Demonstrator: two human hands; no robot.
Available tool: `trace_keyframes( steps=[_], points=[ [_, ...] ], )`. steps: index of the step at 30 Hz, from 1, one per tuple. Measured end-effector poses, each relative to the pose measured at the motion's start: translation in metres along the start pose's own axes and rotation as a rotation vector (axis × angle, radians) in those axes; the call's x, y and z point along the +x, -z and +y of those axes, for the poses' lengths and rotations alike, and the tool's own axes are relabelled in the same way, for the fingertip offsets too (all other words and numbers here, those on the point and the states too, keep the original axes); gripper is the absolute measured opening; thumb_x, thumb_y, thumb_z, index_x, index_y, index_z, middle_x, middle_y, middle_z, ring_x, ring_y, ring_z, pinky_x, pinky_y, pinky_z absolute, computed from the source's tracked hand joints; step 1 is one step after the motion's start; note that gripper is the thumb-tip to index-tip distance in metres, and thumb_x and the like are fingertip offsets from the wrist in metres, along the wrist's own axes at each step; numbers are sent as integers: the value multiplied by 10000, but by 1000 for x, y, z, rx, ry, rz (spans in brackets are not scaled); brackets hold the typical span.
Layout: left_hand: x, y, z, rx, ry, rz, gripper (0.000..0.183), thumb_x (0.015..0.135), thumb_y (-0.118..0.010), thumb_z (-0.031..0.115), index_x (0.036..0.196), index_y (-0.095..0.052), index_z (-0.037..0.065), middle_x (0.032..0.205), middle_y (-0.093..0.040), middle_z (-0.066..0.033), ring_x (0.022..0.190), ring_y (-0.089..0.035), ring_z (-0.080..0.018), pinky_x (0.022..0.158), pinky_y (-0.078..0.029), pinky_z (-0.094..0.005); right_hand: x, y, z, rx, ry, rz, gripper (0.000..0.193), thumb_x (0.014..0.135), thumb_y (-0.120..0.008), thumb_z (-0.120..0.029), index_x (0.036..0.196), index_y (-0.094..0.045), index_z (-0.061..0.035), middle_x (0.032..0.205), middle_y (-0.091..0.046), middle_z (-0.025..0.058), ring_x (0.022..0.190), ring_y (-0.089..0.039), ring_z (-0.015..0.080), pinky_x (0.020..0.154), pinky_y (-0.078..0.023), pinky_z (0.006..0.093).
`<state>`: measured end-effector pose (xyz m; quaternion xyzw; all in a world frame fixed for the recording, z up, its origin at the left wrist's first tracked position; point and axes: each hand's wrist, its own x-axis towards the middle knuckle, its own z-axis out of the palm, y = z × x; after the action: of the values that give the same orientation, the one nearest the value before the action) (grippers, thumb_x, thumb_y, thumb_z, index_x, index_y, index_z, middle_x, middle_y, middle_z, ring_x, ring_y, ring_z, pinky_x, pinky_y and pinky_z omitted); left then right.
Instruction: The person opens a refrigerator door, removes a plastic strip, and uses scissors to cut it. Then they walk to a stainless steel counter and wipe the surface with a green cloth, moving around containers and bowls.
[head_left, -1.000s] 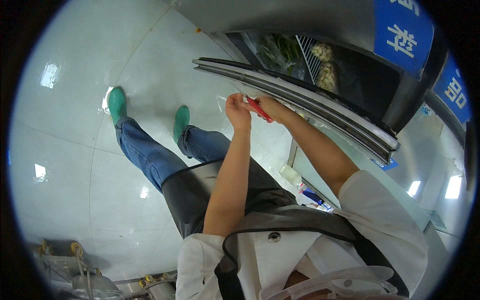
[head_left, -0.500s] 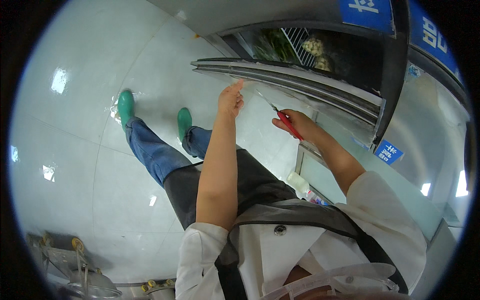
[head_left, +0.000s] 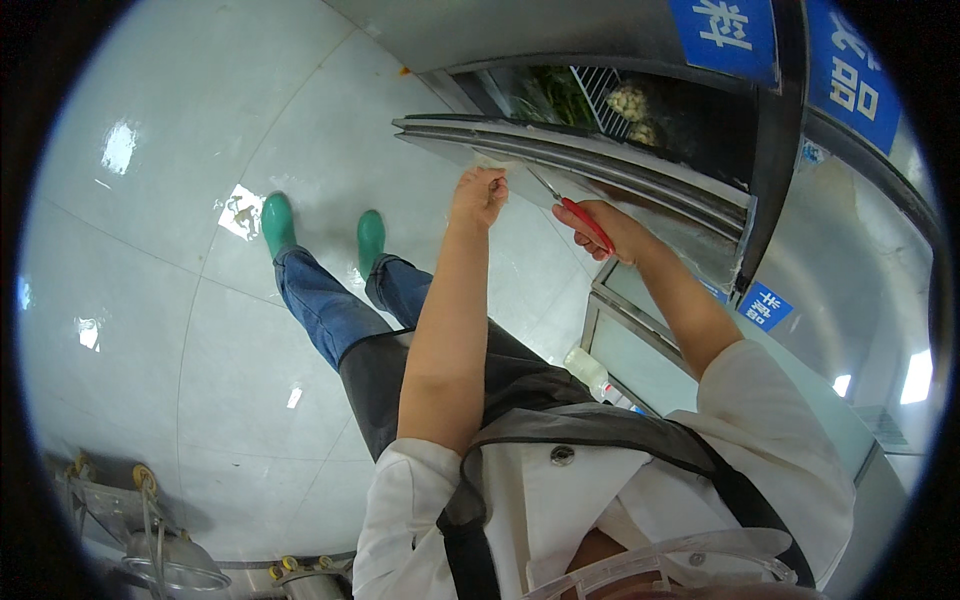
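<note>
In my right hand (head_left: 612, 228) is a red-handled tool (head_left: 588, 222) with a slim pointed metal blade. Whether it is scissors or a knife I cannot tell. Its tip points up and left, close to the edge of an open refrigerator door (head_left: 590, 170). My left hand (head_left: 480, 197) is closed in a pinch just left of the tip, right by that door edge. A pale, thin, film-like patch (head_left: 497, 161) shows at the door beside these fingers. What the pinch holds is too small to make out.
Behind the door, the refrigerator holds green vegetables (head_left: 562, 92) and pale knobbly produce (head_left: 628, 102) by a wire rack. Blue labels (head_left: 722, 38) mark the doors. A pale bottle (head_left: 585, 366) is low by a glass-fronted cabinet (head_left: 640, 350). Wheeled metal equipment (head_left: 120, 500) stands lower left.
My left hand has moved slightly right and its fingers have curled from a loose reach into a pinch. The tool, still in my right hand, has come nearer the door edge.
</note>
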<state>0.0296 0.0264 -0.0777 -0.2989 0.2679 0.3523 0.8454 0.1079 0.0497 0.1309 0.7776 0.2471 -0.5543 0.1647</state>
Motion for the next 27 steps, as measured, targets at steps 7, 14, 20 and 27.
trace_keyframes(
  steps=[7,14,20,27],
  points=[
    [1,-5,-5,-26,18,131,174,667,-527,-65,665,-389,41,534,-431,-67,382,-364,-129,331,-270,-215,7,3,2,-54,-95,-16,441,734,-563,-488,614,-424,-88,480,-386,-12,327,-316,51,288,-254,186],
    [-4,-10,-7,-17,-54,182,228,636,-521,-87,694,-352,56,531,-421,-68,368,-348,-124,320,-254,-223,15,-4,1,-131,-151,53,421,738,-580,-444,680,-488,-37,480,-505,72,336,-469,114,282,-320,210],
    [0,-9,-9,42,-80,191,200,637,-514,-80,659,-358,43,528,-414,-73,357,-344,-139,320,-253,-229,17,-8,-3,-180,-125,55,388,758,-578,-392,704,-501,-15,475,-512,83,342,-480,128,282,-323,219],
    [14,0,-14,125,-110,173,281,606,-524,-89,728,-327,70,527,-382,-46,366,-374,-139,303,-255,-237,32,-12,-8,-105,-118,114,384,771,-565,-370,670,-512,-3,474,-517,86,325,-455,130,271,-300,248]
  ],
)
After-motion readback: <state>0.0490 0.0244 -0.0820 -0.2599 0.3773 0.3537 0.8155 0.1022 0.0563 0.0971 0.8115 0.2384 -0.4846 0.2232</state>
